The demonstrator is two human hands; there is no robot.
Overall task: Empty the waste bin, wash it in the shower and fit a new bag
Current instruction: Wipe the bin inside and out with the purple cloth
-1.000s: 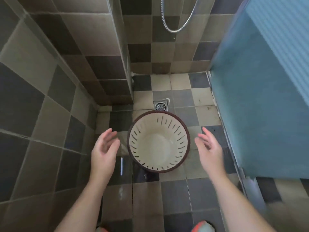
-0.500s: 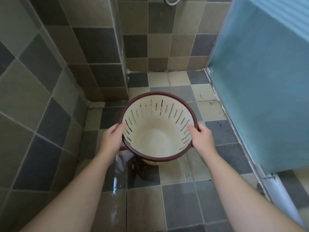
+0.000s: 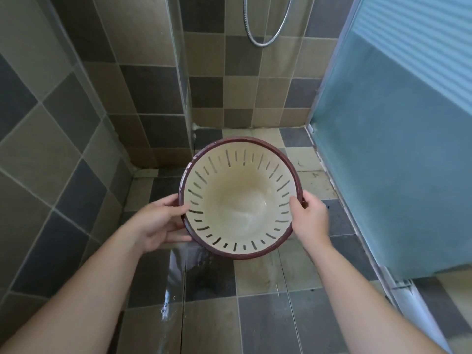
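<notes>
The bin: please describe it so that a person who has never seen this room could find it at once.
Look at the tiled shower floor between the tiled wall on the left and the blue glass door on the right. Above it, the left hand and right hand hold the bin by its rim. It is the only round thing: cream inside, slotted walls, dark red rim.

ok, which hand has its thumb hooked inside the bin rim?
The right hand: its thumb lies over the rim onto the cream inner wall of the waste bin. The left hand grips the rim from outside and beneath.
</notes>
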